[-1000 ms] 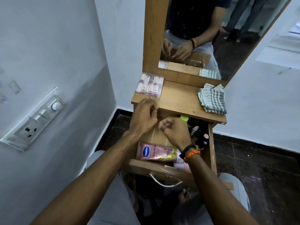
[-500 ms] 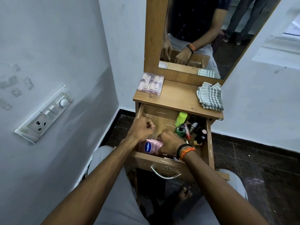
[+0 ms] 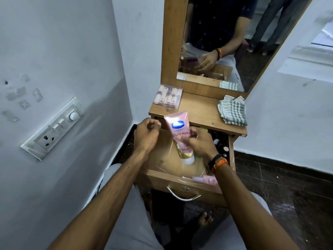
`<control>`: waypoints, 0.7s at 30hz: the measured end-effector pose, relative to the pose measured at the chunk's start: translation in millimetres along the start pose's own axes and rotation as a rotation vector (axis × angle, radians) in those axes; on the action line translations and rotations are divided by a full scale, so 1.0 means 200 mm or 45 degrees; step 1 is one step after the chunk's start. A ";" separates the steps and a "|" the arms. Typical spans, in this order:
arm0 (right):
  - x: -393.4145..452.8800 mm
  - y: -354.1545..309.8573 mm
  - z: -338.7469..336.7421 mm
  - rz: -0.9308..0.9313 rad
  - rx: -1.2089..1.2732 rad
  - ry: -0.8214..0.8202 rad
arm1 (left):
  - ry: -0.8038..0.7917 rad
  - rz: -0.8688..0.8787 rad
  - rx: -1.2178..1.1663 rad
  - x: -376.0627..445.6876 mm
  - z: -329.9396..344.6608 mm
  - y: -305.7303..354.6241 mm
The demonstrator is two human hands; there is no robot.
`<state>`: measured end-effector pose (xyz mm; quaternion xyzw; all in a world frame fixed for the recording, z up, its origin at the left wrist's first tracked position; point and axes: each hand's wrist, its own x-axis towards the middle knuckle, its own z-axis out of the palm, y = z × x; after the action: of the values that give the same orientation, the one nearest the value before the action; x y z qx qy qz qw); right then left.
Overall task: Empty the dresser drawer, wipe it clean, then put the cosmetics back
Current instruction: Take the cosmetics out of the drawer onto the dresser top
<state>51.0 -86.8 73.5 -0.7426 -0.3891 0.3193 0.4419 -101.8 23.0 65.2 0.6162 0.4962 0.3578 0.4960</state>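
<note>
Emptying is under way. Left of centre, the left hand (image 3: 146, 135) hovers over the drawer (image 3: 180, 183) with fingers curled, holding nothing I can make out. At centre, the right hand (image 3: 199, 143) grips the pink tube (image 3: 179, 136), cap down, raised above the drawer; half a second ago the tube lay flat inside. Next it likely goes on the top (image 3: 200, 110), between the case (image 3: 168, 96) upper left and the cloth (image 3: 232, 110) at right. Small cosmetics (image 3: 223, 147) remain along the drawer's right side.
</note>
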 end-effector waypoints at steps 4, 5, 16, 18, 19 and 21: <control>0.07 -0.09 -0.02 -0.097 0.304 0.086 | -0.255 0.099 -0.093 0.03 -0.03 0.00; 0.09 -0.12 -0.01 -0.133 0.322 0.108 | -0.280 0.133 -0.122 0.04 -0.03 0.02; 0.40 -0.42 0.11 -0.374 0.301 0.254 | -0.072 0.246 -0.105 0.34 -0.11 0.24; 0.45 -0.45 0.12 -0.391 0.275 0.263 | -0.049 0.267 -0.109 0.38 -0.12 0.26; 0.47 -0.46 0.13 -0.387 0.267 0.264 | -0.040 0.272 -0.103 0.39 -0.12 0.26; 0.50 -0.46 0.14 -0.371 0.258 0.265 | -0.021 0.272 -0.073 0.41 -0.12 0.26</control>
<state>49.6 39.3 132.4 -0.6591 -0.4108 0.2109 0.5936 -90.6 108.6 116.5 0.6539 0.4132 0.4177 0.4766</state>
